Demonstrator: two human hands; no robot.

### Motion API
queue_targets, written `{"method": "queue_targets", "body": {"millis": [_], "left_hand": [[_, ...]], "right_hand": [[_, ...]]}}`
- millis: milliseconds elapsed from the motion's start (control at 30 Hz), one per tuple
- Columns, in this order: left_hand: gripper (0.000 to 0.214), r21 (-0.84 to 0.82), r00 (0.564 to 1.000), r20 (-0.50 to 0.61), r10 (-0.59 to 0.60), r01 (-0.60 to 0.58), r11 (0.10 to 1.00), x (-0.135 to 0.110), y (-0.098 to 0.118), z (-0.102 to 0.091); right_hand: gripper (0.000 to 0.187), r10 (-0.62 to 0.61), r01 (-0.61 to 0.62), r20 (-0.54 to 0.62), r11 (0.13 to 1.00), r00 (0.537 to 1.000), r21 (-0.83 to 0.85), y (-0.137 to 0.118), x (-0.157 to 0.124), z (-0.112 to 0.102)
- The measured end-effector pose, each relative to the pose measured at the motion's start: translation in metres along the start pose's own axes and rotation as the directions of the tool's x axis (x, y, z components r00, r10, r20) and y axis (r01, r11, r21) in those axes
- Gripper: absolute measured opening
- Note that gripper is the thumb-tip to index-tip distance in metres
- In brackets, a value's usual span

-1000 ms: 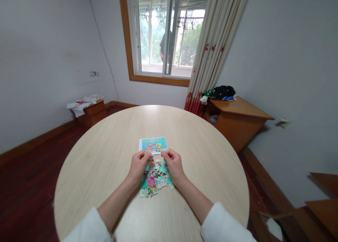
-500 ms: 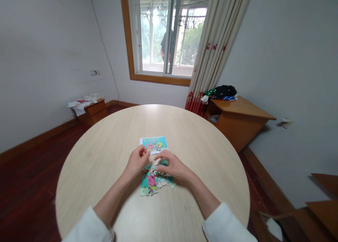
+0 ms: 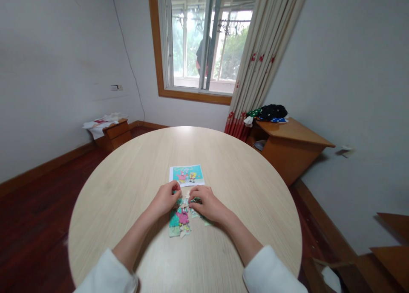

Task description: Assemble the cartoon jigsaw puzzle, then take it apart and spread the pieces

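A partly joined jigsaw puzzle (image 3: 182,216) lies on the round table, with a pink figure on a green-blue ground. Above its upper left edge is my left hand (image 3: 166,198), thumb and index finger pinched together; whatever is between them is too small to make out. My right hand (image 3: 207,204) curves over loose puzzle pieces (image 3: 194,213) on the puzzle's right, thumb and fingers apart. Its palm and fingers hide part of the pieces. Just beyond both hands lies a picture card (image 3: 187,175) showing a pink figure and a yellow figure.
The pale round table (image 3: 128,182) fills the middle of the view. Behind it on the right stands a wooden desk (image 3: 294,133) with dark clothes (image 3: 272,112) on top. A small cabinet (image 3: 117,133) bearing papers is at the back left, and a curtain (image 3: 255,67) hangs beside the window.
Both hands have come slightly nearer to me, uncovering more of the picture card's lower edge. The right hand's thumb and fingers have drawn closer together over the pieces.
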State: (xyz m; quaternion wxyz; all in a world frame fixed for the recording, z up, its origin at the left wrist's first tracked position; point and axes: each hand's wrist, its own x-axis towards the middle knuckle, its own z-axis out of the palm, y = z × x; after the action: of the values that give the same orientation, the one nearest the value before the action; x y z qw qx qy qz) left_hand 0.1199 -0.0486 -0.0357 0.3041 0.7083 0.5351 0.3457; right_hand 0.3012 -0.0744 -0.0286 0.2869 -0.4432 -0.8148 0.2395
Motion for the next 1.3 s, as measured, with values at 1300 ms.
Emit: {"method": "queue_targets", "body": {"millis": [1300], "left_hand": [[0.020, -0.387, 0.999, 0.037, 0.040, -0.023, 0.922, -0.002, 0.013, 0.011]], "right_hand": [[0.047, 0.186, -0.111, -0.046, 0.747, 0.981, 0.655, 0.007, 0.008, 0.016]]}}
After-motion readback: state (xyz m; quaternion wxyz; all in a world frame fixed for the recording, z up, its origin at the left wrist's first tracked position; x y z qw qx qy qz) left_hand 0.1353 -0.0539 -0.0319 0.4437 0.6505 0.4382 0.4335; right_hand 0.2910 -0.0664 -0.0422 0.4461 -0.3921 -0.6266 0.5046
